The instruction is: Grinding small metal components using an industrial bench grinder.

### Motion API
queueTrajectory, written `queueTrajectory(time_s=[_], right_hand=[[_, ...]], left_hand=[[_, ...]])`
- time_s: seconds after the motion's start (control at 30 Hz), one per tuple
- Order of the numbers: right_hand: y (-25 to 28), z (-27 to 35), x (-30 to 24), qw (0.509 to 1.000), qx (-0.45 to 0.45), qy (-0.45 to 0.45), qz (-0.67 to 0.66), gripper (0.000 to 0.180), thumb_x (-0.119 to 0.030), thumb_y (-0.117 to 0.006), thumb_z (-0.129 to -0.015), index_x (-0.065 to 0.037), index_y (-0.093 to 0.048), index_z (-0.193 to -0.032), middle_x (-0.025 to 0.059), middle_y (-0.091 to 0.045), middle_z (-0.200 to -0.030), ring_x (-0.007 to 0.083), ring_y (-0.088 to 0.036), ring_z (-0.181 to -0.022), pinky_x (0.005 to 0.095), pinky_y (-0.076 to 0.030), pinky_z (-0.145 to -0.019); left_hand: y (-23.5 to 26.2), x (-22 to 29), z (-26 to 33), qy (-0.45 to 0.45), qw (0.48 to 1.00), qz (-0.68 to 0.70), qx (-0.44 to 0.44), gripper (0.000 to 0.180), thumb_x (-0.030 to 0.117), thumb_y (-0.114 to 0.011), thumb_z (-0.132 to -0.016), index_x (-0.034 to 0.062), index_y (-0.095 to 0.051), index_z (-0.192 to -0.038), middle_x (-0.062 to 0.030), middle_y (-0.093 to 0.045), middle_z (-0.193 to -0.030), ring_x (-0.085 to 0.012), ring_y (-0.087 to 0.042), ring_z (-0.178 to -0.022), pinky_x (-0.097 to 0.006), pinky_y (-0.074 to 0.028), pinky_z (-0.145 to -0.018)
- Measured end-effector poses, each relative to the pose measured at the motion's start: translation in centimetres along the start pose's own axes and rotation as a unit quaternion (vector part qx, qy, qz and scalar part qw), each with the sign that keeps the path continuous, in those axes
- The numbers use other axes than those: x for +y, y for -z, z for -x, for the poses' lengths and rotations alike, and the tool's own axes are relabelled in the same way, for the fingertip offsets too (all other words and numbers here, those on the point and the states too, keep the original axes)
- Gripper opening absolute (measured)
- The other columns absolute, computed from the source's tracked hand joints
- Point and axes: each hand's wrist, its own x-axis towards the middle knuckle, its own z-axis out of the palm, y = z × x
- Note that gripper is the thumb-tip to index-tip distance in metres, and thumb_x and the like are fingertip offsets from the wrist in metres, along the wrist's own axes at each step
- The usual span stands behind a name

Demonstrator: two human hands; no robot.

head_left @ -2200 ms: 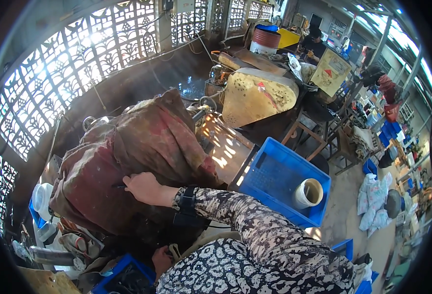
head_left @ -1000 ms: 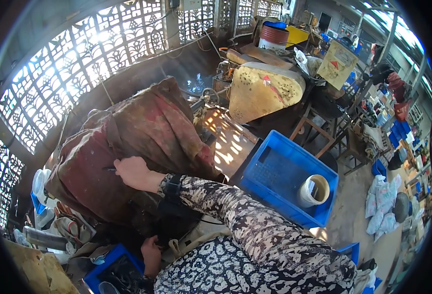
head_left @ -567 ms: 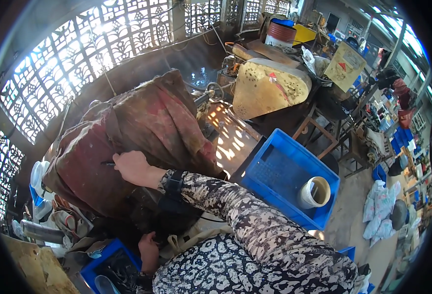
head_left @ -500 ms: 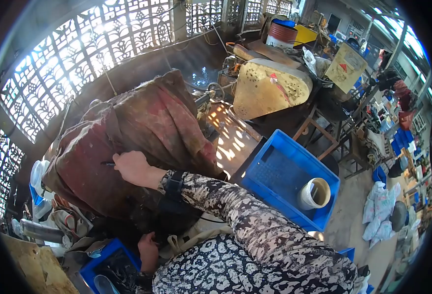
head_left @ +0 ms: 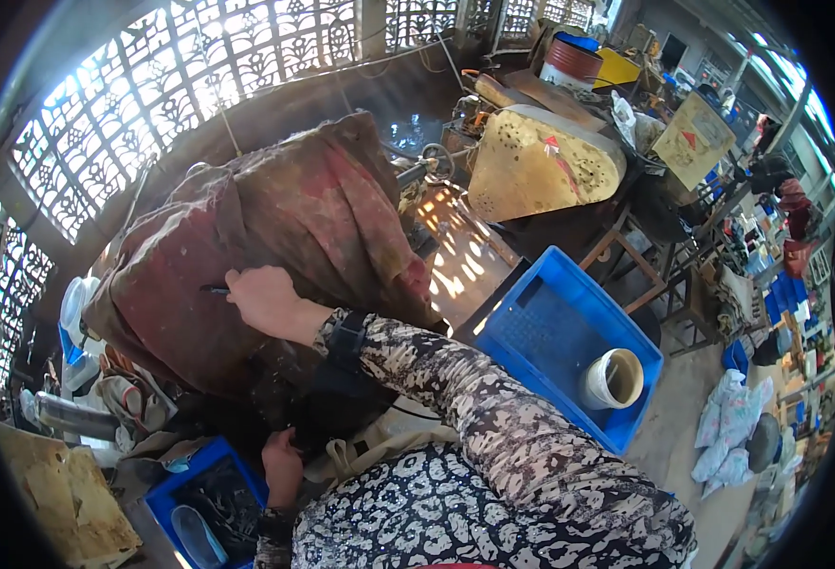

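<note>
Pen (head_left: 215, 289) pinched in right hand (head_left: 264, 299), tip against reddish cloth (head_left: 275, 228).

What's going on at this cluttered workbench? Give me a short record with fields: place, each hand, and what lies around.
Place: crowded workshop beside a patterned lattice wall
Right hand: rests on a stained reddish cloth draped over a bulky shape, with a thin dark tool at the fingertips
Left hand: low, beside a small blue bin holding dark parts
Sleeve: black-and-white patterned
Right side: blue crate with a pale cup in it
Behind: yellowish dotted slab
</note>
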Motion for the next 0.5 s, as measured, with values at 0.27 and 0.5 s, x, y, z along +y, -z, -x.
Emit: queueTrajectory(time_s=[0.27, 0.5], right_hand=[[-0.1, 0.0, -0.4, 1.0, -0.007, -0.003, 0.011, 0.02, -0.023, -0.061, -0.088, -0.003, -0.058, -0.089, 0.0156, -0.065, -0.077, 0.0367, -0.065, -0.072, 0.0473, -0.05, -0.061], [-0.5, -0.1, 0.0, 0.999, 0.017, 0.009, 0.026, 0.019, -0.023, -0.061, -0.088, -0.003, -0.058, -0.088, 0.0158, -0.065, -0.073, 0.0367, -0.065, -0.071, 0.0477, -0.049, -0.061]], left_hand=[[0.0, -0.6, 0.2, -0.067, 0.996, -0.034, 0.037, 0.033, -0.006, -0.048, -0.076, -0.0027, -0.066, -0.104, -0.0192, -0.063, -0.091, -0.0276, -0.063, -0.065, -0.037, -0.05, -0.06], [0.3, 0.9, 0.0, -0.017, 0.999, -0.027, 0.035, 0.033, -0.007, -0.048, -0.077, -0.0013, -0.066, -0.103, -0.0194, -0.063, -0.089, -0.0303, -0.063, -0.069, -0.038, -0.05, -0.062]])
